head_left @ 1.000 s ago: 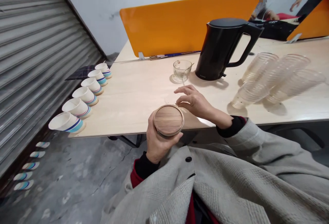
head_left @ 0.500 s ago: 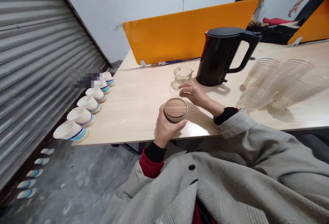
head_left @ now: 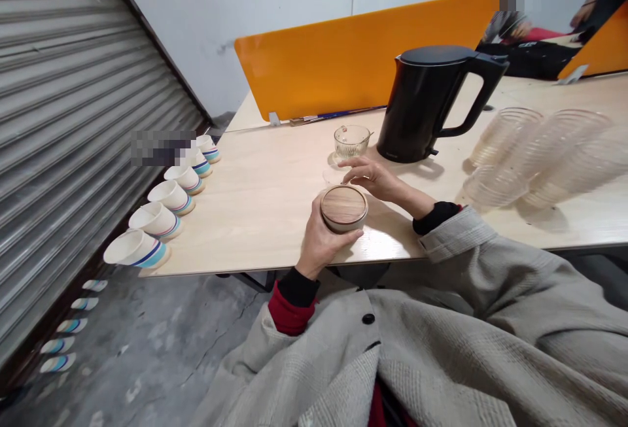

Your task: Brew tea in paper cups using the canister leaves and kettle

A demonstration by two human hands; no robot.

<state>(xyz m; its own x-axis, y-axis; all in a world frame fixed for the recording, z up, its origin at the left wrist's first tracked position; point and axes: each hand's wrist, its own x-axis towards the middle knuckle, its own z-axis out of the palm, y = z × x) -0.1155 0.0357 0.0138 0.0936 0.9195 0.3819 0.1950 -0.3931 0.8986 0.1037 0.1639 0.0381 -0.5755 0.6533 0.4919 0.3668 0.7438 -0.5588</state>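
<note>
My left hand point(head_left: 321, 234) is wrapped around a small round canister with a wood-grain lid point(head_left: 344, 204), its thumb on the near side. The canister is upright, just above or on the table; I cannot tell which. My right hand point(head_left: 370, 178) hovers just behind the canister, fingers loosely bent and apart, with nothing plainly held. A faint clear round shape point(head_left: 331, 176) shows by its fingertips, too dim to name. Beyond them stands a ribbed glass cup point(head_left: 352, 142) with a thin handle-like stick at its rim.
A black electric kettle point(head_left: 432, 103) stands behind my right hand. Stacks of clear plastic cups point(head_left: 534, 152) lie to the right. Several paper cups point(head_left: 132, 249) line the table's left edge. An orange divider point(head_left: 318, 74) runs along the back; a person sits beyond it.
My left hand and the canister have shifted slightly to the right. My right hand has hardly moved, its fingers a little lower. The people at the back have moved.
</note>
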